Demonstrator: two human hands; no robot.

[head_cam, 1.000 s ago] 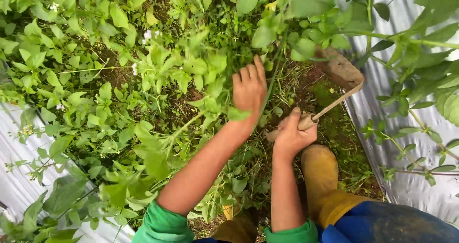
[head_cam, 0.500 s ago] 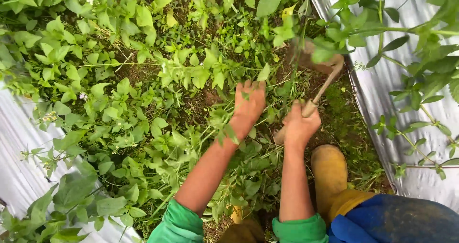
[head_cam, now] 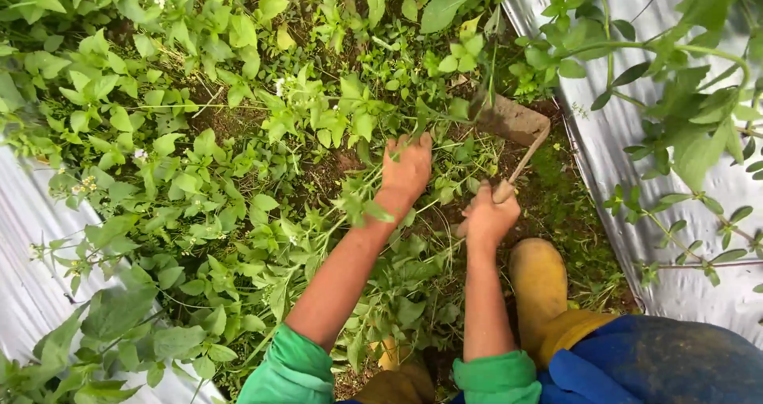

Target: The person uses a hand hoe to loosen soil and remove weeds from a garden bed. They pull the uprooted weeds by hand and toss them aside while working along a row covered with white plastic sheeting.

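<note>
My left hand [head_cam: 407, 170] reaches into a thick patch of green weeds [head_cam: 262, 142] and closes on a bunch of their stems. My right hand [head_cam: 487, 216] grips the wooden handle of a small hand hoe [head_cam: 515, 126]. The hoe's rusty brown blade lies among the leaves just right of my left hand, its edge down toward the soil. Both forearms are bare, with green sleeves [head_cam: 286, 368] pushed up at the elbows.
Silver plastic mulch sheets [head_cam: 628, 142] border the weedy strip on the right and on the left [head_cam: 32, 237]. My yellow rubber boot [head_cam: 540, 281] stands on mossy soil below the hoe, beside a blue trouser leg [head_cam: 660, 368]. Leafy branches overhang the right sheet.
The left hand, flat on the leaves a second ago, has closed on weed stems. The hoe blade has swung left and down into the plants, closer to the left hand.
</note>
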